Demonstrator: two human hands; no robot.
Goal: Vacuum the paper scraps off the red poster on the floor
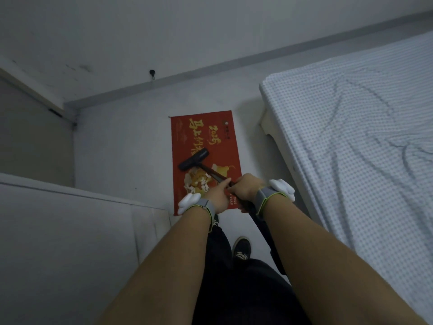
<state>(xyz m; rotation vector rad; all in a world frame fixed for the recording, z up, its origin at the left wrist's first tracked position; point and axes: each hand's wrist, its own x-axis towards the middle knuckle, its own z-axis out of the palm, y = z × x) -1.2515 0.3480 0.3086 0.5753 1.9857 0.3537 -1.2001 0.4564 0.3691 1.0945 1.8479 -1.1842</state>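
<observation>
Both hands sit close together over the near end of the poster: left hand (218, 195) has its fingers wrapped on the dark vacuum wand (216, 174), index stretched along it, and right hand (244, 187) is clamped round the same wand just behind it, so they're basically touching. Each wrist has a grey strap with a white tracker thing on it. Going left to right: far left there's a grey sofa-ish padded block (70, 231) taking up the lower left, with a door or panel (30, 137) above it near the corner. Then a strip of pale floor (121, 148), open between that block and the red poster (206, 137), which lies flat with its long edges running away from the person. The vacuum head (194, 159) rests on the poster about midway, angled across it, and the paper scraps (198, 182) are piled just on the near side of it, right by the left hand's fingertips. Right of the poster is a narrow floor gap, then the bed (351, 148) with its checked sheet, its corner close to the poster's far right edge. A dark shoe (241, 249) stands on the floor below the hands. No containers that I can see.
</observation>
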